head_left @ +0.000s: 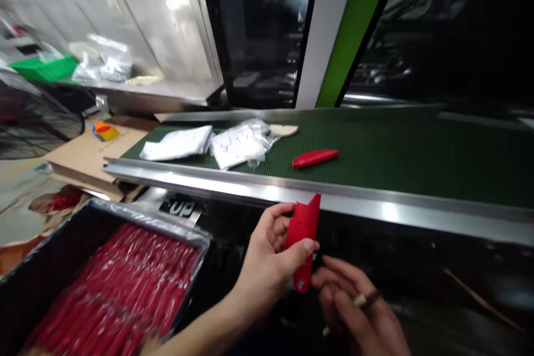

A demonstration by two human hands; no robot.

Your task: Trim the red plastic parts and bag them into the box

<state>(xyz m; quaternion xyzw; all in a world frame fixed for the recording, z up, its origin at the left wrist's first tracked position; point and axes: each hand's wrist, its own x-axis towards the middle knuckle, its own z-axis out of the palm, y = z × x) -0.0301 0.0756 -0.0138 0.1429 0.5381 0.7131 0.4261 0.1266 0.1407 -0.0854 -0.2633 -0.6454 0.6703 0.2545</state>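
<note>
As left hand (pixel 267 256) grips red part (pixel 302 232), right hand (pixel 354 306) pinches rod (pixel 360 301).

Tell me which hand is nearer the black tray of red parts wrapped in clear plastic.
Left. The left hand, gripping a red plastic piece, is just to the right of the black tray; the right hand is farther right, beyond the left hand.

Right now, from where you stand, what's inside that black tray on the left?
The black tray holds many long red pieces packed side by side under clear plastic film. The film and top layer hide anything lower, and the tray's bottom cannot be seen.
</note>
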